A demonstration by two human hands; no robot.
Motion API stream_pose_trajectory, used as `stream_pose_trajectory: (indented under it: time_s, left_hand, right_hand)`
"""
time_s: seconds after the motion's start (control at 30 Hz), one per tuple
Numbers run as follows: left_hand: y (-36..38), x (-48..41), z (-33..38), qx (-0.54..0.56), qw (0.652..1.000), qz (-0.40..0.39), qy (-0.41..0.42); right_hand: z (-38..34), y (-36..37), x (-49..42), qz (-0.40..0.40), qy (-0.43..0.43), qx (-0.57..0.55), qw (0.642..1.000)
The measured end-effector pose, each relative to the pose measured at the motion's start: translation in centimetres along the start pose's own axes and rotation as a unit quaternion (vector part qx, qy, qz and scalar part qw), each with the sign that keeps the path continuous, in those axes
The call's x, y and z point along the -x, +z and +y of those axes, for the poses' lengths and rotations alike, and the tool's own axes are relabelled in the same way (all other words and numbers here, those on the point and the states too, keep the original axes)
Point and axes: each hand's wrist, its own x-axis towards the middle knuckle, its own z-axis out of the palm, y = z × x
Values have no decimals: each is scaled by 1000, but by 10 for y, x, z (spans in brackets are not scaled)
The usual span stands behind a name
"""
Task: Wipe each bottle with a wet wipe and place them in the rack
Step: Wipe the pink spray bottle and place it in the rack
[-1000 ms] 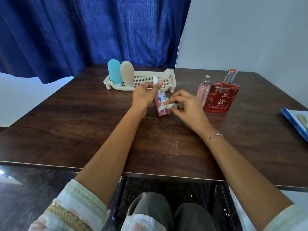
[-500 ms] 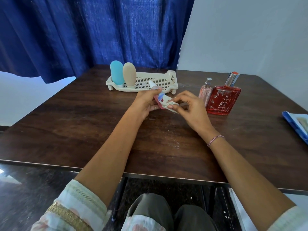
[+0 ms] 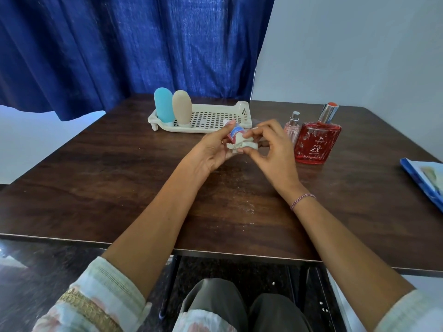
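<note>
Head view: your left fingers (image 3: pixel 217 140) clamp the small pink bottle (image 3: pixel 234 133), right fingers (image 3: pixel 263 128) pinch the crumpled white wipe (image 3: pixel 242 146); hard rubbing may dislodge the bottle.

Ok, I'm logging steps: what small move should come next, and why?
Probably slide the wet wipe up the small pink bottle toward its top: the left hand grips the bottle tilted, the right hand pinches the wipe bunched round its lower end only.
</note>
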Motion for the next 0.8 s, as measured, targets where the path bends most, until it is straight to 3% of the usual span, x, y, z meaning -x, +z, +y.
stream_pose_trajectory:
  time_s: [0.37, 0.8]
  left_hand:
    - [-1, 1, 0, 34, 999, 2, 31]
    - [1, 1, -3, -75, 992, -13, 100]
  right_hand:
    - [3, 0, -2, 22, 11, -10, 1000]
    - [3, -7, -2, 43, 63, -51, 996]
